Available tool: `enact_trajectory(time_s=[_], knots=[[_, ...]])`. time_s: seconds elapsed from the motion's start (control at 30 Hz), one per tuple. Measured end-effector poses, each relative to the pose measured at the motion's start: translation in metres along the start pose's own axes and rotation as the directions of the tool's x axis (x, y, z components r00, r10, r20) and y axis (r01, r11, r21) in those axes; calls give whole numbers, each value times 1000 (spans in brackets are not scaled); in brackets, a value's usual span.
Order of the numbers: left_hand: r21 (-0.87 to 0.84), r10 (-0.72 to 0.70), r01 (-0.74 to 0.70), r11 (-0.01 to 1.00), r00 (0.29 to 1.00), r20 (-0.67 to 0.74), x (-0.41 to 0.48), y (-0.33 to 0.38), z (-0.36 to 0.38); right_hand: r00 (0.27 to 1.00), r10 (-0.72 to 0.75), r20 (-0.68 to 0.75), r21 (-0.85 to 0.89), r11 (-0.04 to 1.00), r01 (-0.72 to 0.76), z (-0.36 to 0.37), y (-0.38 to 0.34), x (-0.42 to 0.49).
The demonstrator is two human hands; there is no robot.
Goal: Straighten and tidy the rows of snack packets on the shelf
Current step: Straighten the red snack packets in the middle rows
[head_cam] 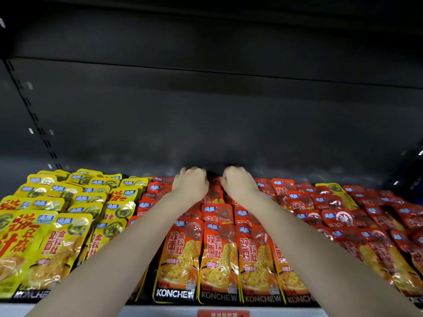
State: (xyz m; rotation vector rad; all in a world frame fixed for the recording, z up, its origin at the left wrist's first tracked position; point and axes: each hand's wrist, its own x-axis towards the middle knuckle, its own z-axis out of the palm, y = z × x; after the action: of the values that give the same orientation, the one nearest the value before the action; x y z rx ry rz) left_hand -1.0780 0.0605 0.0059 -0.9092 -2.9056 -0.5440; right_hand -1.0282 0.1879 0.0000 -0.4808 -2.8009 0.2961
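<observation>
Rows of orange snack packets fill the middle of the shelf, yellow packets the left and darker red packets the right. Both my arms reach over the orange rows to the back of the shelf. My left hand and my right hand lie side by side there, fingers curled down over the rearmost orange packets. The fingertips are hidden behind the knuckles, so what they grip is unclear. One yellow packet lies among the red ones at the right.
The dark shelf back wall rises right behind the hands, and the underside of the shelf above hangs overhead. A slotted upright runs at the left. The shelf's front edge carries a red price label.
</observation>
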Motion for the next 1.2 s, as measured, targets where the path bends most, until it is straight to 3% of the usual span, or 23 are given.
enact_trajectory(time_s=[0.27, 0.4, 0.53, 0.8, 1.0, 1.2], knots=[[50, 188, -182, 982, 968, -167, -20, 1, -18, 986, -165, -23, -40, 986, 164, -26, -3, -30], [153, 268, -251, 956, 958, -104, -44, 4, -25, 971, -237, 33, -76, 968, 238, -35, -5, -55], [222, 251, -237, 946, 967, -38, -61, 0, -23, 961, -268, 71, -72, 959, 273, -35, -2, -71], [125, 191, -188, 974, 982, -7, -68, -3, -20, 965, -246, 89, 95, 967, 237, -32, -6, -77], [51, 200, -199, 979, 979, -29, -61, -7, -16, 971, -232, 48, 50, 972, 230, -30, -15, -76], [140, 187, -183, 973, 982, -14, -45, -3, -14, 988, -123, 98, 103, 988, 113, -29, -16, -58]])
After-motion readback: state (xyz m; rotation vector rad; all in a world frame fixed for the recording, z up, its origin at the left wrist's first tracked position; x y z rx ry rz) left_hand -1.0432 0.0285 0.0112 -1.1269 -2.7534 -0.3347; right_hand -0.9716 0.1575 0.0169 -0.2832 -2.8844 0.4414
